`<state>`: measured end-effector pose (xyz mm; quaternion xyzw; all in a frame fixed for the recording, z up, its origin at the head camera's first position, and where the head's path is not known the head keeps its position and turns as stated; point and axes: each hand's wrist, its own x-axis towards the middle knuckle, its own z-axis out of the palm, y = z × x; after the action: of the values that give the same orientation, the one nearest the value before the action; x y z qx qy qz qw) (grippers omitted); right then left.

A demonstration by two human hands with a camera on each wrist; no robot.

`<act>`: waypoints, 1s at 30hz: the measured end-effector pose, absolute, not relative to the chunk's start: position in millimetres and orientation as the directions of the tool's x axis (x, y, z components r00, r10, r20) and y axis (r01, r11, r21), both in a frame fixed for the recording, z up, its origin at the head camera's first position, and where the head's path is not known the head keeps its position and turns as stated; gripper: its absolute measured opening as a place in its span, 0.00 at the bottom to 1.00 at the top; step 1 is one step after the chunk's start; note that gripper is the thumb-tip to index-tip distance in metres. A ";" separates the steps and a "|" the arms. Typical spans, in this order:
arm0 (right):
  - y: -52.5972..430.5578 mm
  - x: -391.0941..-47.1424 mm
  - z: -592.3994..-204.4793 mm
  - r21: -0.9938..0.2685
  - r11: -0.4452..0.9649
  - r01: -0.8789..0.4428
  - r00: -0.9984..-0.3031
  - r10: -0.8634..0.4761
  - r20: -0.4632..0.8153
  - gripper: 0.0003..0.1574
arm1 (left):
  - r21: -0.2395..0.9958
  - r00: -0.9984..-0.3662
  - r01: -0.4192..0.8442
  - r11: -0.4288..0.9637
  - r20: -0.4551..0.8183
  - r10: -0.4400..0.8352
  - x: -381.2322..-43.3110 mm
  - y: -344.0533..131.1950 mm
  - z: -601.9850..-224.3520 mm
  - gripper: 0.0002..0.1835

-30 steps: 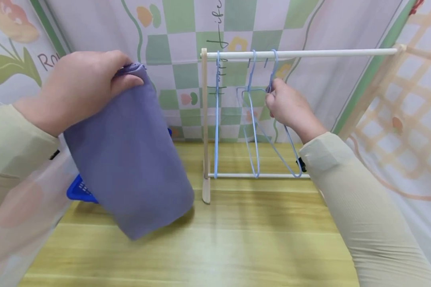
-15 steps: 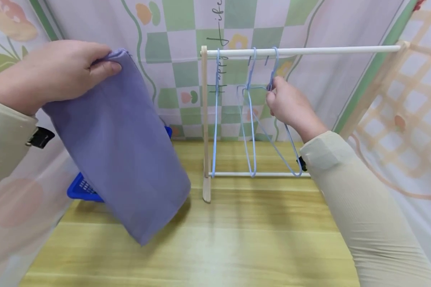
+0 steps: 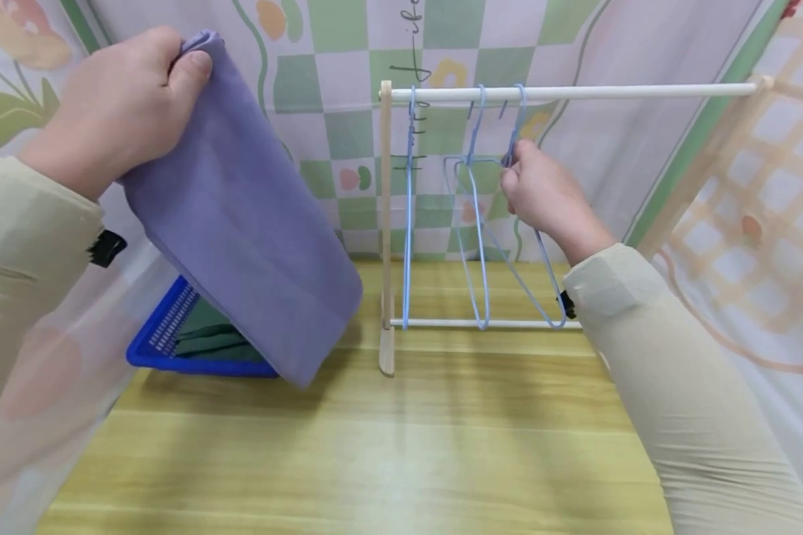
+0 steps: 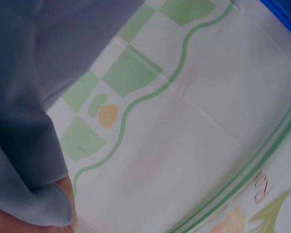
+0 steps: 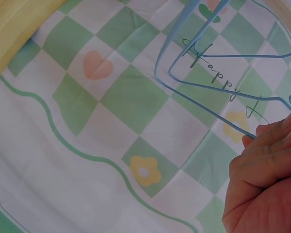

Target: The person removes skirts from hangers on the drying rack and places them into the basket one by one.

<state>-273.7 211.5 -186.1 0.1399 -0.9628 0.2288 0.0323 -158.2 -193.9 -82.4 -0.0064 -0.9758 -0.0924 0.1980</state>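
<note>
A folded purple cloth [image 3: 247,208] hangs from my left hand [image 3: 123,100], its top edge pinched between thumb and fingers; what kind of garment it is cannot be told. In the left wrist view the cloth [image 4: 24,87] fills the left side, with only a bit of that hand [image 4: 9,224] showing. My right hand [image 3: 545,189] grips the rightmost blue wire hanger [image 3: 517,122] just below its hook, and the hook stays over the white rail. Seen from the right wrist, that hand [image 5: 266,179] closes its fingers on the hanger wire. Two more blue hangers [image 3: 485,279] hang to its left.
The clothes rack [image 3: 387,223] has wooden ends and a white top rail [image 3: 616,92]. Left of it, a blue basket [image 3: 150,343] with dark green fabric [image 3: 214,343] inside stands partly behind the cloth. Under everything lies a wood-grain table [image 3: 388,453]; patterned curtains rise behind.
My left hand has risen with the purple cloth, whose lower end has lifted off to uncover more of the basket and the green fabric. My right hand keeps its grip on the hanger.
</note>
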 end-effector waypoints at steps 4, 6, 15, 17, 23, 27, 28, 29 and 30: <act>212.1 -273.3 -186.0 -0.433 0.856 -0.283 -0.959 -0.255 0.123 0.25 | 0.339 -0.938 -0.016 0.941 0.320 -0.131 -169.2 -188.6 -80.9 0.27; 212.3 -273.3 -185.8 -0.434 0.855 -0.283 -0.959 -0.255 0.122 0.25 | 0.401 -0.939 -0.047 0.915 0.294 -0.177 -174.9 -185.5 -80.6 0.27; 211.3 -273.7 -186.7 -0.429 0.859 -0.279 -0.960 -0.250 0.123 0.26 | 0.675 -0.948 -0.165 0.719 0.093 -0.306 -196.7 -175.6 -81.8 0.26; 211.1 -274.0 -187.5 -0.429 0.860 -0.277 -0.961 -0.248 0.124 0.26 | 0.706 -0.949 -0.180 0.685 0.060 -0.310 -199.9 -174.0 -81.4 0.28; 210.7 -274.1 -188.2 -0.434 0.859 -0.271 -0.962 -0.243 0.120 0.26 | 0.745 -0.943 -0.258 0.615 -0.056 -0.328 -206.6 -173.0 -81.4 0.29; 210.3 -274.2 -187.8 -0.436 0.860 -0.266 -0.964 -0.241 0.113 0.27 | 0.726 -0.948 -0.290 0.624 -0.127 -0.293 -210.6 -174.6 -80.9 0.30; 210.2 -274.3 -187.8 -0.436 0.860 -0.266 -0.964 -0.241 0.113 0.27 | 0.707 -0.954 -0.280 0.650 -0.131 -0.269 -210.8 -174.5 -80.8 0.32; 210.1 -274.5 -187.7 -0.436 0.860 -0.265 -0.964 -0.240 0.114 0.27 | 0.680 -0.960 -0.269 0.682 -0.132 -0.246 -210.9 -173.9 -80.5 0.34; 210.0 -274.7 -187.7 -0.437 0.860 -0.264 -0.965 -0.238 0.114 0.27 | 0.643 -0.967 -0.252 0.723 -0.130 -0.221 -210.3 -172.9 -80.5 0.36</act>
<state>-274.7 210.0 -187.7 0.1301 -0.9640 0.2302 0.0279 -210.3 -172.9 -80.5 0.1274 -0.9280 -0.3493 -0.0221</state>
